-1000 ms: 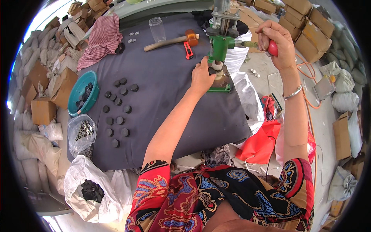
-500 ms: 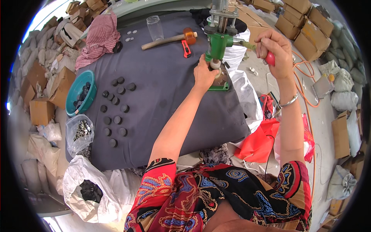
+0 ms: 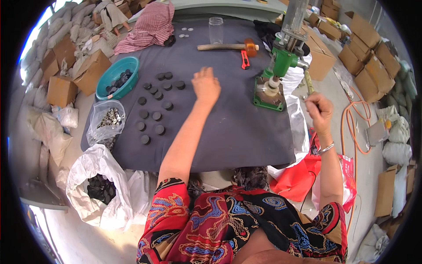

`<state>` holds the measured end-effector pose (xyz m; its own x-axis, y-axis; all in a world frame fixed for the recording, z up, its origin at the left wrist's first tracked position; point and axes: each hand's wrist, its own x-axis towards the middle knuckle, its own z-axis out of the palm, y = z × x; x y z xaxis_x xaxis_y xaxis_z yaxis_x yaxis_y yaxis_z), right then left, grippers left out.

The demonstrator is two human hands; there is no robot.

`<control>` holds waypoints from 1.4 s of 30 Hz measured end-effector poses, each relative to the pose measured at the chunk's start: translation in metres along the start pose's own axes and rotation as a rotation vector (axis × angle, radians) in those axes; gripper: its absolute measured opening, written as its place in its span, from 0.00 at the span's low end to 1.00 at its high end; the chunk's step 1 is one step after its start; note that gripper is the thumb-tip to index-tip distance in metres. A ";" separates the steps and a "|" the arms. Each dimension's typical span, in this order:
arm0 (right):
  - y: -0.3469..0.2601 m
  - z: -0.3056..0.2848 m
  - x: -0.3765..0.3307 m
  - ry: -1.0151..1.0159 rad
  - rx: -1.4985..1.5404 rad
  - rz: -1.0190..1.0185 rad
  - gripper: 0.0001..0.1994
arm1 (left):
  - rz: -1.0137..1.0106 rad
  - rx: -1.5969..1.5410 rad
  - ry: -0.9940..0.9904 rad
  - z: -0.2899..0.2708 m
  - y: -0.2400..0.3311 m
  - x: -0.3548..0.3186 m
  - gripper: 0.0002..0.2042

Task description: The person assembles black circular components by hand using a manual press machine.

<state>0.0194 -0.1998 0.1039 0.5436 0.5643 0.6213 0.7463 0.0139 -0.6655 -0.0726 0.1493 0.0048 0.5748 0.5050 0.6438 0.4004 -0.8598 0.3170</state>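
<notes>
My left hand (image 3: 206, 88) is held above the dark cloth-covered table, just right of several black round discs (image 3: 167, 87). Its fingers look loosely bent and slightly apart, and I see nothing in them, though the palm side is hidden. My right hand (image 3: 320, 110) is closed round the end of the lever (image 3: 309, 82) of a green hand press (image 3: 282, 61); its knob is hidden in the fist. The lever slants down toward me. Beneath the press's ram, a pale round piece (image 3: 270, 89) sits over the green base.
A teal basin (image 3: 135, 70) of dark pieces and a clear bag (image 3: 94, 132) of small metal parts sit left. Behind are a mallet (image 3: 224, 46), a red cutter (image 3: 245, 60) and a clear jar (image 3: 216, 31). Orange hose (image 3: 344, 119) lies on the floor right.
My left hand has left the press's ram and moved left toward the black discs. My right hand has swung the lever down and toward me. The whole view has shifted.
</notes>
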 end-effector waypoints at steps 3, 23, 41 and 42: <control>-0.020 -0.011 0.028 0.023 0.137 0.101 0.05 | -0.115 0.274 -0.035 -0.010 -0.060 0.003 0.14; -0.040 -0.037 0.110 0.030 0.399 0.150 0.11 | -0.163 0.049 -0.208 -0.014 -0.045 -0.045 0.20; -0.036 -0.042 0.114 0.004 0.525 0.041 0.09 | -0.023 -0.452 -0.145 0.005 0.011 -0.031 0.29; -0.034 -0.042 0.115 0.000 0.519 0.017 0.09 | -0.058 -0.527 -0.216 0.000 0.036 -0.026 0.29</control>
<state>0.0728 -0.1705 0.2150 0.5536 0.5682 0.6089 0.4484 0.4128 -0.7928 -0.0727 0.1052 -0.0003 0.7178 0.5087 0.4754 0.0575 -0.7237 0.6877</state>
